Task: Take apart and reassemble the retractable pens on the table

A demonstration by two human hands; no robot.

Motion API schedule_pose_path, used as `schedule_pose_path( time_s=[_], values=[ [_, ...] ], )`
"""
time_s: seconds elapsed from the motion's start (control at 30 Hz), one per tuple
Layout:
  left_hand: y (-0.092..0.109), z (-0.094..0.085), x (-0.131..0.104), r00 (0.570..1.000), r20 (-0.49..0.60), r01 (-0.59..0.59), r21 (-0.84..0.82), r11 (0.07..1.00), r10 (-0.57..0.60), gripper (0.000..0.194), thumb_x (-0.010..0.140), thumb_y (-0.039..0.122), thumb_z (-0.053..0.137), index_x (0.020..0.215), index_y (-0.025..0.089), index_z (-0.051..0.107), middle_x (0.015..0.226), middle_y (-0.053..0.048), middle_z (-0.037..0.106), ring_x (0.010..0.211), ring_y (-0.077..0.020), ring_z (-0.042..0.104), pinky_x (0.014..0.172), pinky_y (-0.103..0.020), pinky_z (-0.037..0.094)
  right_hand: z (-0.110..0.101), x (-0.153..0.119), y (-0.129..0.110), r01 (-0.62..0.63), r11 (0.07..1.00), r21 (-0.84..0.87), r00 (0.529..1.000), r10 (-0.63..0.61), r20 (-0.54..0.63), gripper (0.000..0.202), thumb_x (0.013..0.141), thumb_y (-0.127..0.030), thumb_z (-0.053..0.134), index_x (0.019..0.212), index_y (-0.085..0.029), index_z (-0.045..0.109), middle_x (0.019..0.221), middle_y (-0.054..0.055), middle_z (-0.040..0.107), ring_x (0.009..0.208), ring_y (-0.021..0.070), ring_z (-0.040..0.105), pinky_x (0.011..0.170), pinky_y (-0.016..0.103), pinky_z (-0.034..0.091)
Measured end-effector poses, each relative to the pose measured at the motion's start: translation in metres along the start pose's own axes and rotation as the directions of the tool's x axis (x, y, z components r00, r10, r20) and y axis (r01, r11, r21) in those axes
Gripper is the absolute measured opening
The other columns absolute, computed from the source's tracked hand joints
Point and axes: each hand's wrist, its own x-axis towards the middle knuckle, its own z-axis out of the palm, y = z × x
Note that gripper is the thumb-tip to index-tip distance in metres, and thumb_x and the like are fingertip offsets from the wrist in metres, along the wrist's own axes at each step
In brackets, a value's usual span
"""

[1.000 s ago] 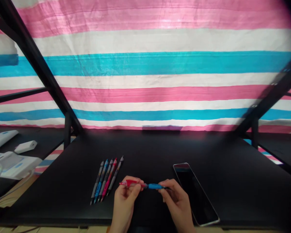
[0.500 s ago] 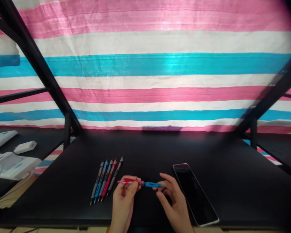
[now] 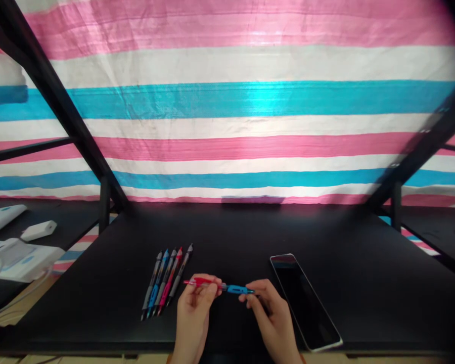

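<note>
A pen with a red upper end and a blue grip lies level between my hands, over the black table. My left hand is closed around its red part, thumb and fingers pinching the barrel. At the blue tip end, the thumb and fingers of my right hand are closed on the pen. Left of my hands, several pens lie side by side on the table, with grey, blue and red bodies.
A smartphone with a dark screen lies just right of my right hand. Black metal bars slope up on both sides. Behind the table hangs a striped sheet. White devices and cables sit at the far left.
The fingers of my right hand, spread apart before, have closed on the pen's blue end. My left hand keeps its hold with hardly any movement.
</note>
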Motion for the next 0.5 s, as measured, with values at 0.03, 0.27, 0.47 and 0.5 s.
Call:
schedule_pose_path(
  time_s=[0.03,0.27,0.47,0.5],
  values=[
    [0.0004,0.0000,-0.0001,1.000,0.003,0.004,0.000,1.000,-0.004,0.034,0.060,0.038,0.094,0.078,0.017,0.074,0.079,-0.005,0.074,0.074,-0.0183,0.069,0.071,-0.027,0.057,0.0001,0.0000,-0.0014,0.002,1.000,-0.021,1.000,-0.002,0.020,0.027,0.100,-0.039,0.056,0.087,-0.020,0.069,0.073,0.005,0.074,0.068,0.0190,0.070,0.063,0.024,0.053],
    [0.0028,0.0022,-0.0016,1.000,-0.030,0.002,0.008,1.000,-0.002,0.035,0.060,0.039,0.093,0.079,0.017,0.075,0.079,-0.006,0.074,0.076,-0.0195,0.069,0.073,-0.029,0.057,0.0019,0.0001,-0.0009,0.043,0.999,-0.026,0.999,-0.043,-0.002,0.021,0.097,-0.036,0.063,0.110,-0.019,0.066,0.083,0.007,0.077,0.072,0.0211,0.074,0.059,0.025,0.053],
    [0.0043,0.0041,-0.0027,1.000,-0.001,0.004,0.026,1.000,-0.003,0.034,0.062,0.040,0.092,0.079,0.017,0.075,0.079,-0.005,0.074,0.074,-0.0191,0.069,0.072,-0.029,0.056,0.0004,-0.0013,-0.0003,0.019,0.994,-0.103,0.998,-0.014,0.054,0.031,0.101,-0.039,0.053,0.079,-0.020,0.064,0.065,0.001,0.064,0.057,0.0157,0.060,0.054,0.023,0.044],
    [0.0040,0.0039,-0.0026,1.000,-0.003,-0.001,0.023,1.000,0.001,0.034,0.062,0.039,0.092,0.079,0.017,0.075,0.079,-0.005,0.074,0.074,-0.0193,0.069,0.071,-0.029,0.056,0.0003,-0.0015,0.0003,0.018,0.996,-0.093,0.998,-0.012,0.062,0.027,0.101,-0.039,0.053,0.085,-0.020,0.065,0.067,0.001,0.064,0.058,0.0158,0.060,0.054,0.023,0.044]
  ],
)
